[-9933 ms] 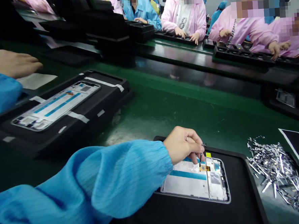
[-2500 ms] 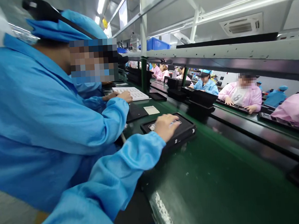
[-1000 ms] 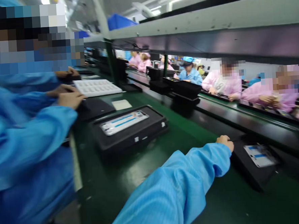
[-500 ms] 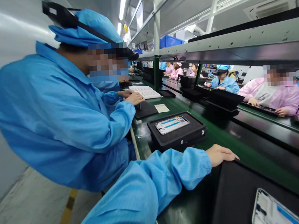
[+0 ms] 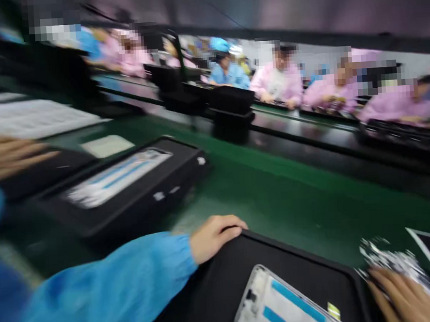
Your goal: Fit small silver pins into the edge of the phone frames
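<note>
The left hand (image 5: 214, 236) curled its fingers over the far left corner of a black tray (image 5: 309, 276) on the green desk (image 5: 275, 196), its grip closed on the rim. A phone frame (image 5: 278, 307) lay in that tray. The right hand (image 5: 405, 297) rested, fingers spread and holding nothing, on a pile of metal strips (image 5: 392, 259) just right of the tray.

Single head-worn view, close above the green belt (image 5: 275, 196), angled forward-down across the line toward seated workers (image 5: 279, 81).
</note>
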### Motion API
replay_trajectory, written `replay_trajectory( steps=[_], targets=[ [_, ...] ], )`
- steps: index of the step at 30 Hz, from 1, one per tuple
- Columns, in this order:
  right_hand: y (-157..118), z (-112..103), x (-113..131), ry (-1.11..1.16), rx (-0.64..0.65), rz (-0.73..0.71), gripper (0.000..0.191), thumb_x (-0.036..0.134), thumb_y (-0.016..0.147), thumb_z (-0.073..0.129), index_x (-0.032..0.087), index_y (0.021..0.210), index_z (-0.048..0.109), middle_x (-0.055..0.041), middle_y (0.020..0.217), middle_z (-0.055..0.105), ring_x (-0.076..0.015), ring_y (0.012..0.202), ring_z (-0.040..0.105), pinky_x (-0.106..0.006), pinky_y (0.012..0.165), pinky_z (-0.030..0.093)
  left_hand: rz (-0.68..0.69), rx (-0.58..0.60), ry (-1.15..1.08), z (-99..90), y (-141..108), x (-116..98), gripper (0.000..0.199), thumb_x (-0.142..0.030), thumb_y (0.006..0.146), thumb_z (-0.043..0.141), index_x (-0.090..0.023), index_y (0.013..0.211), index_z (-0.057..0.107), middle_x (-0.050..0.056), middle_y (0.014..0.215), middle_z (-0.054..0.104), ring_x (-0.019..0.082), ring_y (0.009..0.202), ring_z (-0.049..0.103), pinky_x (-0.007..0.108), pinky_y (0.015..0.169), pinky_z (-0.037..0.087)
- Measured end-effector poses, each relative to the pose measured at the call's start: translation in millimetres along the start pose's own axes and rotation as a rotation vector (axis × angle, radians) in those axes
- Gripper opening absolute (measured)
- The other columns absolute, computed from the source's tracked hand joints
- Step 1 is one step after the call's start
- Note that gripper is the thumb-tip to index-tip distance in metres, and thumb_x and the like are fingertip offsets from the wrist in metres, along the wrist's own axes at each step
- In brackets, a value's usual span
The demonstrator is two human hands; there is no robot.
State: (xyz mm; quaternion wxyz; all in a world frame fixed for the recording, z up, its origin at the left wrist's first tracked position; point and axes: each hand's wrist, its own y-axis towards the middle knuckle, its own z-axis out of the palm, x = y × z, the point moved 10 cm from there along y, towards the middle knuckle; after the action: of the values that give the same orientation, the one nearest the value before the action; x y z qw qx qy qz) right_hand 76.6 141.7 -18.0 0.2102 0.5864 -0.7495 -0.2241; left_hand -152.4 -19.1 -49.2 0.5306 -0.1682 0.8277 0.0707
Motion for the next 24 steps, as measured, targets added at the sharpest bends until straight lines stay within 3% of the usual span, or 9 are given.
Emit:
replay_trajectory(
  steps=[2,5,7,12,15,17,19,21,24],
  targets=[
    [-13.8,-4.7,1.4,-0.063,0.063,0.053,0.025,0.032,0.087,0.031,0.015,0.087,0.049,-0.0061,0.087,0.050,-0.0178,0.080,0.045,-0.035,0.069,0.038,0.010,0.015,0.124,9.3,2.8,2.0,0.024,-0.029,0.080,0.036,-0.020,0.089,0.055,0.001,0.091,0.057,0.017,0.088,0.046,0.030,0.083,0.031],
    [-14.9,2.2,1.2,-0.085,0.138,0.156,0.018,0.018,0.086,0.031,0.015,0.084,0.049,-0.0062,0.084,0.048,-0.0182,0.080,0.043,-0.035,0.071,0.037,0.107,-0.084,0.491,10.7,7.2,-10.5,0.029,-0.033,0.081,0.028,-0.022,0.086,0.055,0.001,0.090,0.054,0.018,0.087,0.044,0.031,0.081,0.031],
    [-11.1,5.7,0.9,-0.073,0.161,0.192,0.018,0.013,0.085,0.031,0.016,0.082,0.049,-0.0053,0.081,0.048,-0.0177,0.078,0.042,-0.035,0.070,0.037,0.188,-0.028,0.662,23.9,12.0,-25.3,0.032,-0.033,0.082,0.026,-0.022,0.082,0.056,0.002,0.090,0.053,0.019,0.085,0.043,0.032,0.076,0.032],
    [-8.2,-5.3,0.5,-0.022,0.141,0.222,0.017,0.010,0.083,0.033,0.015,0.081,0.049,-0.0051,0.080,0.047,-0.0175,0.076,0.041,-0.034,0.067,0.036,0.411,0.149,0.817,77.0,36.1,-89.0,0.029,-0.030,0.083,0.029,-0.020,0.078,0.056,0.001,0.083,0.054,0.017,0.080,0.043,0.031,0.071,0.030],
    [-9.2,-14.4,0.0,-0.017,0.108,0.226,0.015,0.010,0.083,0.035,0.015,0.082,0.049,-0.0051,0.081,0.047,-0.0174,0.076,0.041,-0.035,0.069,0.036,0.488,0.288,0.824,131.0,60.7,-120.0,0.018,-0.025,0.081,0.040,-0.018,0.080,0.057,0.002,0.083,0.054,0.017,0.082,0.043,0.030,0.072,0.030],
    [-9.7,-19.0,-1.1,-0.027,0.081,0.231,0.014,0.010,0.083,0.035,0.015,0.082,0.048,-0.0052,0.081,0.047,-0.0175,0.077,0.041,-0.036,0.070,0.035,0.462,0.389,0.818,168.2,79.7,-124.6,0.011,-0.024,0.077,0.049,-0.018,0.078,0.058,0.001,0.083,0.054,0.017,0.083,0.044,0.029,0.071,0.031],
    [-10.1,-22.6,-2.4,-0.043,0.055,0.236,0.013,0.010,0.082,0.036,0.015,0.081,0.048,-0.0053,0.081,0.048,-0.0176,0.076,0.041,-0.036,0.070,0.035,0.441,0.414,0.816,195.4,97.5,-124.5,0.011,-0.029,0.074,0.055,-0.019,0.076,0.058,0.000,0.081,0.054,0.017,0.081,0.045,0.028,0.069,0.032],
    [-10.0,-25.9,-3.6,-0.063,0.033,0.242,0.014,0.010,0.082,0.036,0.015,0.080,0.048,-0.0055,0.081,0.048,-0.0177,0.076,0.041,-0.038,0.072,0.035,0.428,0.407,0.817,212.2,110.7,-120.6,0.014,-0.032,0.071,0.057,-0.018,0.073,0.058,0.000,0.079,0.054,0.017,0.080,0.045,0.028,0.067,0.033],
    [-8.8,-29.7,-4.7,-0.088,0.015,0.254,0.014,0.010,0.082,0.036,0.015,0.078,0.048,-0.0060,0.080,0.049,-0.0177,0.077,0.042,-0.040,0.076,0.034,0.412,0.397,0.821,221.4,119.5,-112.4,0.006,-0.024,0.071,0.055,-0.019,0.070,0.056,0.000,0.078,0.053,0.017,0.079,0.045,0.028,0.066,0.033]
  ],
)
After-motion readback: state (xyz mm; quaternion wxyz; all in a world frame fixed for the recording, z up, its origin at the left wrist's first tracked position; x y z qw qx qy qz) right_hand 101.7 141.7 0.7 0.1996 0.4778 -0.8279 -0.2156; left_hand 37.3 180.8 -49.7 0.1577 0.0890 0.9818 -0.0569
